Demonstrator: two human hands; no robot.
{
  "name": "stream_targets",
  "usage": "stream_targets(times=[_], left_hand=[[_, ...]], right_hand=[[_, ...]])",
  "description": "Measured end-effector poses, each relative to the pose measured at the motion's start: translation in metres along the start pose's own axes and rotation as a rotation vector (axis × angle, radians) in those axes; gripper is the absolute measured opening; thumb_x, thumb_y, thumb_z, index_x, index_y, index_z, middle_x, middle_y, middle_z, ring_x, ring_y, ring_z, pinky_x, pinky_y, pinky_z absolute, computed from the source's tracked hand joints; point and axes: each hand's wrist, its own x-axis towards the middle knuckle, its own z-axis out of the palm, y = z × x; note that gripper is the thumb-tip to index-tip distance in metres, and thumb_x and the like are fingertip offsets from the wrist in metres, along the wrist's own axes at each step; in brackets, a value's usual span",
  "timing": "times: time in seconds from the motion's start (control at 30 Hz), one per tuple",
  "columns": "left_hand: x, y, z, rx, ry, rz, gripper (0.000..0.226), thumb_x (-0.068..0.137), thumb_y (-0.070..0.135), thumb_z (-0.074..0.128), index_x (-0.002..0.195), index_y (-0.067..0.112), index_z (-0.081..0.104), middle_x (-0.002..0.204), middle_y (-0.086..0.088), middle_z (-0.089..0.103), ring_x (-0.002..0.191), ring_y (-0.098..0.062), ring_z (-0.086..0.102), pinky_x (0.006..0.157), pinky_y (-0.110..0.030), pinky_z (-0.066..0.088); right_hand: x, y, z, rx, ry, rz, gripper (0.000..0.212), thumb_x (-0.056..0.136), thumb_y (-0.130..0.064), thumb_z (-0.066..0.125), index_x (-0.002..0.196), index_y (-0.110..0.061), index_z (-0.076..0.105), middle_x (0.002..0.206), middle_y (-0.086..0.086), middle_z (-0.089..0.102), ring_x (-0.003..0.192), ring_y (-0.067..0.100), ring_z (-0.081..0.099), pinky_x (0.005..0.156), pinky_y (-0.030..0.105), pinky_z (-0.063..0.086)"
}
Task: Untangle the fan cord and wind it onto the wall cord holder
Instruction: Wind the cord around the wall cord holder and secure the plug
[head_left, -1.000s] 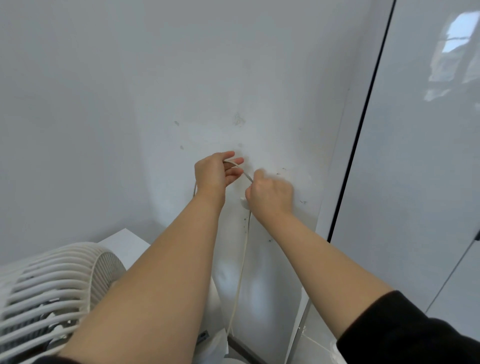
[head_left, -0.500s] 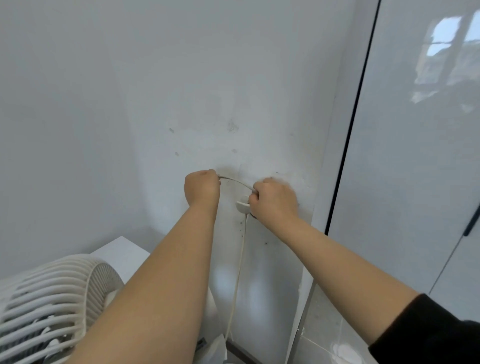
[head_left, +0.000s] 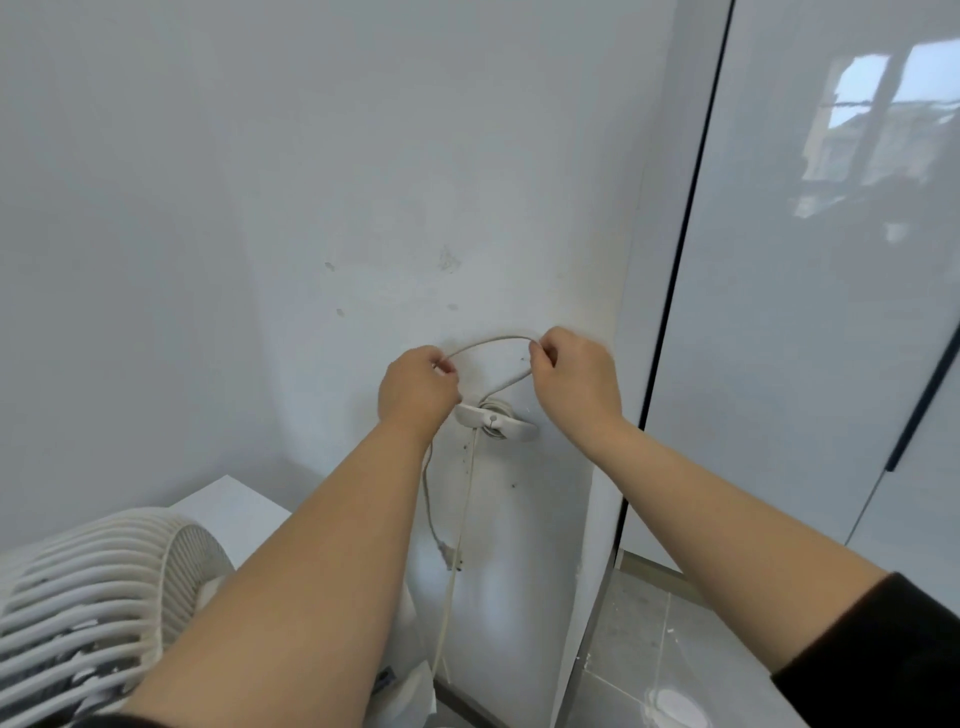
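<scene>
Wall (head_left: 311, 208), white and scuffed, carries cord holder (head_left: 496, 418). Glossy door panel (head_left: 805, 338) right of holder, window reflection on it. Fan (head_left: 93, 587) lower left of holder, grille cut by frame edge. Left hand (head_left: 415, 387) just above-left of holder, pinching cord (head_left: 488, 340), covering holder's left tip. Right hand (head_left: 576, 379) above-right of holder, pinching same cord. Cord arcs between hands above holder, wraps hub, drops below holder; lower end hidden behind fan base. Connector (head_left: 451, 558) dangles below holder, blurred.
</scene>
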Motion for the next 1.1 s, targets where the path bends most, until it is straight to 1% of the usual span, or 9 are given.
stream_targets(times=[0.1, 0.23, 0.37, 0.47, 0.6, 0.73, 0.87, 0.97, 1.1], left_hand=[[0.004, -0.010, -0.005, 0.067, 0.078, -0.158, 0.010, 0.089, 0.023, 0.061, 0.085, 0.014, 0.063, 0.098, -0.010, 0.070, 0.096, -0.028, 0.064, 0.077, -0.030, 0.047], [0.007, -0.013, -0.007, 0.099, 0.001, -0.277, 0.040, 0.093, 0.036, 0.054, 0.100, 0.000, 0.067, 0.107, -0.018, 0.067, 0.100, -0.034, 0.064, 0.082, -0.034, 0.049], [0.003, -0.004, -0.002, 0.018, 0.043, -0.109, 0.036, 0.094, 0.037, 0.052, 0.073, 0.013, 0.067, 0.079, -0.009, 0.068, 0.077, -0.027, 0.062, 0.071, -0.032, 0.047], [0.000, 0.004, 0.000, 0.003, 0.075, 0.002, 0.033, 0.094, 0.036, 0.052, 0.072, 0.016, 0.066, 0.060, 0.001, 0.055, 0.057, -0.018, 0.050, 0.057, -0.027, 0.037], [-0.001, 0.007, 0.001, -0.029, 0.036, 0.082, 0.028, 0.092, 0.032, 0.056, 0.075, 0.015, 0.069, 0.052, 0.001, 0.044, 0.050, -0.015, 0.039, 0.054, -0.027, 0.031], [-0.001, 0.003, -0.002, -0.108, 0.025, 0.102, 0.031, 0.088, 0.025, 0.063, 0.067, 0.002, 0.063, 0.059, -0.009, 0.042, 0.058, -0.021, 0.036, 0.061, -0.028, 0.031], [-0.001, 0.002, -0.002, 0.014, 0.026, 0.020, 0.033, 0.082, 0.016, 0.061, 0.052, 0.011, 0.048, 0.054, -0.001, 0.043, 0.055, -0.019, 0.039, 0.054, -0.023, 0.032], [-0.001, -0.003, -0.003, 0.138, 0.053, -0.138, 0.035, 0.080, 0.012, 0.055, 0.050, 0.015, 0.038, 0.052, -0.001, 0.038, 0.052, -0.022, 0.037, 0.047, -0.022, 0.024], [0.006, -0.015, -0.015, -0.013, 0.120, -0.318, 0.021, 0.084, 0.021, 0.056, 0.073, 0.006, 0.066, 0.075, -0.007, 0.063, 0.063, -0.025, 0.055, 0.055, -0.026, 0.044]], right_hand=[[-0.003, 0.006, -0.004, 0.046, -0.001, 0.055, 0.026, 0.093, -0.019, 0.049, 0.071, -0.006, 0.054, 0.061, 0.000, 0.049, 0.059, 0.017, 0.044, 0.051, 0.023, 0.032], [-0.011, 0.007, -0.001, 0.073, 0.002, 0.059, 0.024, 0.093, -0.019, 0.049, 0.073, -0.007, 0.056, 0.062, 0.001, 0.052, 0.057, 0.015, 0.043, 0.051, 0.019, 0.033], [-0.013, 0.011, 0.000, 0.061, 0.030, 0.079, 0.021, 0.091, -0.016, 0.047, 0.072, -0.009, 0.052, 0.060, 0.000, 0.049, 0.057, 0.017, 0.043, 0.051, 0.025, 0.034], [-0.014, 0.007, 0.000, 0.003, 0.030, 0.021, 0.014, 0.089, -0.009, 0.043, 0.091, -0.011, 0.057, 0.077, 0.001, 0.059, 0.069, 0.021, 0.052, 0.061, 0.033, 0.043], [-0.012, 0.001, -0.003, -0.128, 0.085, -0.148, 0.027, 0.089, -0.006, 0.044, 0.114, -0.008, 0.055, 0.103, 0.005, 0.059, 0.083, 0.028, 0.056, 0.065, 0.039, 0.047], [-0.007, 0.002, -0.004, -0.279, 0.191, -0.316, 0.023, 0.089, -0.019, 0.055, 0.072, -0.004, 0.058, 0.067, 0.009, 0.057, 0.052, 0.030, 0.052, 0.045, 0.029, 0.031], [-0.003, 0.001, -0.018, 0.006, 0.190, -0.119, 0.031, 0.093, -0.019, 0.052, 0.069, -0.001, 0.055, 0.065, 0.011, 0.054, 0.059, 0.026, 0.046, 0.055, 0.031, 0.029], [-0.005, 0.002, -0.023, 0.322, 0.229, 0.103, 0.026, 0.094, -0.019, 0.049, 0.074, -0.004, 0.056, 0.070, 0.013, 0.060, 0.065, 0.032, 0.057, 0.061, 0.037, 0.043], [-0.010, -0.002, -0.027, 0.553, 0.289, 0.217, 0.017, 0.093, -0.009, 0.044, 0.083, -0.019, 0.053, 0.073, 0.002, 0.061, 0.048, 0.017, 0.058, 0.054, 0.033, 0.049]])
